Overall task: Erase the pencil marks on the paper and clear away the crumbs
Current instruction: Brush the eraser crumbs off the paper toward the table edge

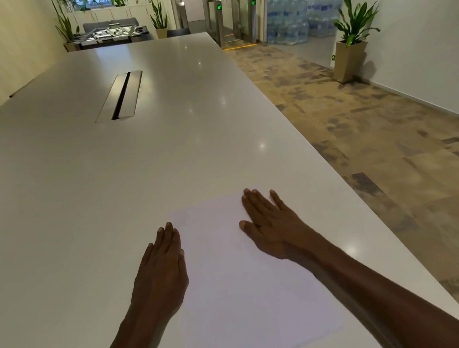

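On the paper, flat hands

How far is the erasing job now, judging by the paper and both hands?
Looks done: the paper shows no pencil marks, and no eraser is in view. In hand: the left hand lies flat at its left edge, the right hand flat on its far part, as if wiping. Left: possibly crumbs, too small to see on the table.

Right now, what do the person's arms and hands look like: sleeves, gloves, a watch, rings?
Both forearms are bare as far as the frame shows; no sleeves in view. The left hand and right hand wear no gloves, watch or bracelet. No rings can be seen.
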`<control>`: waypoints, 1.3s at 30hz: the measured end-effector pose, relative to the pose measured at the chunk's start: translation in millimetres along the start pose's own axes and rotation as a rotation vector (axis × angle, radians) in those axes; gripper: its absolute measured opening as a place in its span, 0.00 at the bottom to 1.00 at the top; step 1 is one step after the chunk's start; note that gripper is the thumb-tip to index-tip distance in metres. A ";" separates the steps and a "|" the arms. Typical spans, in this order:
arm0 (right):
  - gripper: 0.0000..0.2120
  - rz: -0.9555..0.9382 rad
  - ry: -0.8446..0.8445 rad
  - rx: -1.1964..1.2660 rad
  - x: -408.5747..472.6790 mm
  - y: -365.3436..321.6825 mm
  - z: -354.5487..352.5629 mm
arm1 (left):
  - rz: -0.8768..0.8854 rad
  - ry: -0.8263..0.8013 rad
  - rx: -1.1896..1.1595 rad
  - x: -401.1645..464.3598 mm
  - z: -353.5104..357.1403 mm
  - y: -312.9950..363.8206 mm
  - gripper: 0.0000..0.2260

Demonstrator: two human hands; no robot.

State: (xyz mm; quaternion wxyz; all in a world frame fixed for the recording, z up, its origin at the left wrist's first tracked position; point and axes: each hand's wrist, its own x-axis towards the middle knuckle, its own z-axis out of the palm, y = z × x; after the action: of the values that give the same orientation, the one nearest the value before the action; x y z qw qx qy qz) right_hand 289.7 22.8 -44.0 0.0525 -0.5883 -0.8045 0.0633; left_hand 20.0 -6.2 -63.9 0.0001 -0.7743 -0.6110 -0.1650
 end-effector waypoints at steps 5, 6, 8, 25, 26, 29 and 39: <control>0.51 0.171 0.040 -0.028 -14.6 13.8 -6.1 | -0.012 -0.003 -0.008 0.6 0.6 0.1 0.28; 0.47 0.164 0.076 -0.042 -17.6 12.0 -6.0 | -0.008 -0.005 -0.009 1.1 -0.1 1.1 0.28; 0.40 0.073 0.126 -0.059 -23.1 -1.2 -5.0 | -0.011 -0.009 -0.010 0.7 -0.4 0.7 0.28; 0.47 0.099 0.121 -0.132 -30.3 26.0 -8.2 | -0.021 -0.023 -0.041 1.0 -0.2 0.2 0.29; 0.43 0.095 0.149 -0.147 -37.5 23.9 -7.4 | -0.021 -0.023 -0.040 1.3 -0.7 0.6 0.29; 0.38 0.117 0.167 -0.122 -60.1 12.1 -4.3 | -0.016 -0.025 -0.040 0.9 -0.8 0.4 0.29; 0.48 0.267 0.179 0.030 -106.0 -21.8 -7.8 | -0.002 -0.032 -0.154 -1.1 -3.8 -0.9 0.25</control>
State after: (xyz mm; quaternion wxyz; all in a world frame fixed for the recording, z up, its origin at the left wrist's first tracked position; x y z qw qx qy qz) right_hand 302.5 -84.4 -33.7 0.1240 -0.6923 -0.7103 0.0291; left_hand 18.0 -7.8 -60.8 -0.0691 -0.7738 -0.5974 -0.1992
